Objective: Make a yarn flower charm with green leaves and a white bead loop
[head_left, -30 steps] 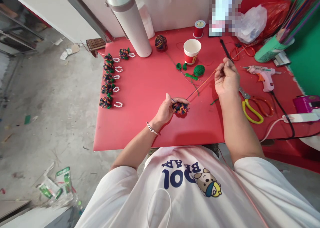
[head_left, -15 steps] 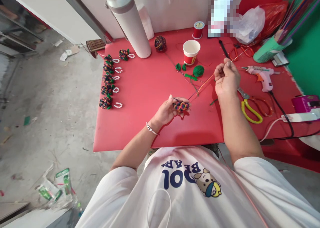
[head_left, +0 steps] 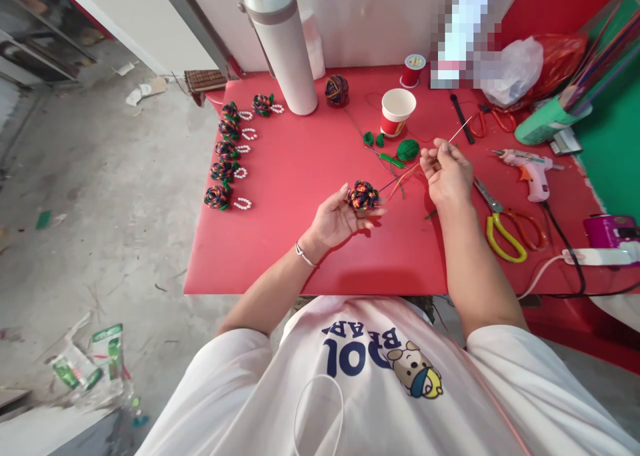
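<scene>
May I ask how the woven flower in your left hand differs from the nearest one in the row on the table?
The held flower sits in the left hand, off the table; the row flower lies on it. The row flower has green leaves and a white bead loop beside it; the held flower shows neither, its cord strands running to the right hand. Both are rosettes of multicoloured cord.
</scene>
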### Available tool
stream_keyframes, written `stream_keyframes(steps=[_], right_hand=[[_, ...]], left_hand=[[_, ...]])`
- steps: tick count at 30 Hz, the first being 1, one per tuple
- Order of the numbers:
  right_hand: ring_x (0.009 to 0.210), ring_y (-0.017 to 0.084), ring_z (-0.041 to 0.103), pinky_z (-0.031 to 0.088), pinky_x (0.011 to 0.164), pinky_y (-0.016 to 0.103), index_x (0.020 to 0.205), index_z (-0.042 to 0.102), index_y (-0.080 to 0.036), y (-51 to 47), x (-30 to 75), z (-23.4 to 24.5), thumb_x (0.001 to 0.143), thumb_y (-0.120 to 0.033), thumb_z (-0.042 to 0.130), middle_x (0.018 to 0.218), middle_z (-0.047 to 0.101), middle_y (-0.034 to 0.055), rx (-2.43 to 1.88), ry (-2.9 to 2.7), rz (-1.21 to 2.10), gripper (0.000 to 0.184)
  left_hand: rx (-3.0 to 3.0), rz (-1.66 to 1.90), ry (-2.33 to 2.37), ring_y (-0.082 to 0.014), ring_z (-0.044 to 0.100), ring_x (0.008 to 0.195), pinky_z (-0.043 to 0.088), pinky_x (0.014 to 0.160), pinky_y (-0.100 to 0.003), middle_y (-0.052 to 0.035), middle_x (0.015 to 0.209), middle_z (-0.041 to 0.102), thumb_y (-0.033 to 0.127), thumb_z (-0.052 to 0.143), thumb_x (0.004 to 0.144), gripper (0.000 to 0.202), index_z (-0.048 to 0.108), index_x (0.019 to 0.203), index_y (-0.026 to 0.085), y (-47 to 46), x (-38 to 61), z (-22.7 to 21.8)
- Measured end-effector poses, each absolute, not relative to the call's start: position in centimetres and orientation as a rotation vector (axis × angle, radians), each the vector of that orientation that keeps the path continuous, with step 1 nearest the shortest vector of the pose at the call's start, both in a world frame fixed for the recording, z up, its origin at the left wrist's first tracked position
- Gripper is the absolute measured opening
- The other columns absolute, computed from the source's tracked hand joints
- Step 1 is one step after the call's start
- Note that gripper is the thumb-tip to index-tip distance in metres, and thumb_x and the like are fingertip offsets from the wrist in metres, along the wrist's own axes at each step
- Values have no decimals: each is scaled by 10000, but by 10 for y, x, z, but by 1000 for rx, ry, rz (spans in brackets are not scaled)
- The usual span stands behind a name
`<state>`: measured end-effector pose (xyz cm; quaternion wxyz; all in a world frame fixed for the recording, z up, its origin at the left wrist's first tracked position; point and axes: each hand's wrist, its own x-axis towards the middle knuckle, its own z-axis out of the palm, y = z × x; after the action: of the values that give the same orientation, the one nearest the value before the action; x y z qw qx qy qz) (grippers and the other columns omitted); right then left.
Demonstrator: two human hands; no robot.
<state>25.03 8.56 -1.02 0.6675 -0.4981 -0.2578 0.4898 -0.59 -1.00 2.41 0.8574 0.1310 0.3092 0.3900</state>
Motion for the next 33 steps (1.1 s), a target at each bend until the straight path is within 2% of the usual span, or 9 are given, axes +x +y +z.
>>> stream_keyframes(steps=[5, 11, 15, 29, 31, 33], right_hand=[[795, 100, 760, 668, 766, 217, 955, 725, -206, 83, 244, -4, 970, -314, 788, 752, 662, -48, -1154, -535, 1147, 126], [805, 101, 761, 692, 879, 258, 918, 731, -189, 81, 239, -3, 996, -240, 759, 753, 679, -35, -1168, -500, 1144, 96], [809, 107, 756, 692, 934, 295, 912, 732, -184, 80, 237, -5, 1000, -244, 760, 765, 679, -28, -1180, -507, 1144, 110], [825, 118, 753, 678, 900, 298, 937, 723, -206, 83, 240, -15, 938, -382, 818, 770, 649, -38, -1197, -631, 1015, 200], [816, 115, 746, 668, 870, 281, 939, 719, -202, 82, 239, -12, 932, -401, 822, 761, 641, -40, -1211, -665, 1016, 224], [751, 107, 713, 646, 776, 248, 944, 724, -201, 78, 236, -7, 920, -434, 830, 727, 625, -46, -1233, -739, 1037, 257]], left_hand=[[260, 889, 652, -283, 839, 895, 638, 661, -317, -185, 1076, 838, 462, 386, 1130, 519, 760, 1102, 104, -11, -6, 34], [148, 891, 635, -297, 838, 889, 624, 658, -317, -185, 970, 834, 564, 417, 1105, 588, 779, 1043, 105, -9, -11, 36], [112, 900, 623, -294, 838, 865, 616, 647, -310, -180, 921, 827, 625, 415, 1091, 645, 781, 990, 104, -10, -13, 38], [166, 942, 632, -330, 841, 954, 626, 696, -337, -194, 993, 841, 645, 486, 1055, 610, 794, 1025, 119, -10, -16, 35], [165, 954, 639, -339, 838, 1000, 636, 699, -342, -194, 1019, 844, 641, 481, 1057, 609, 798, 1058, 121, -10, -16, 36], [167, 968, 648, -343, 829, 1060, 647, 708, -346, -198, 1079, 844, 629, 476, 1062, 604, 798, 1111, 121, -10, -16, 38]])
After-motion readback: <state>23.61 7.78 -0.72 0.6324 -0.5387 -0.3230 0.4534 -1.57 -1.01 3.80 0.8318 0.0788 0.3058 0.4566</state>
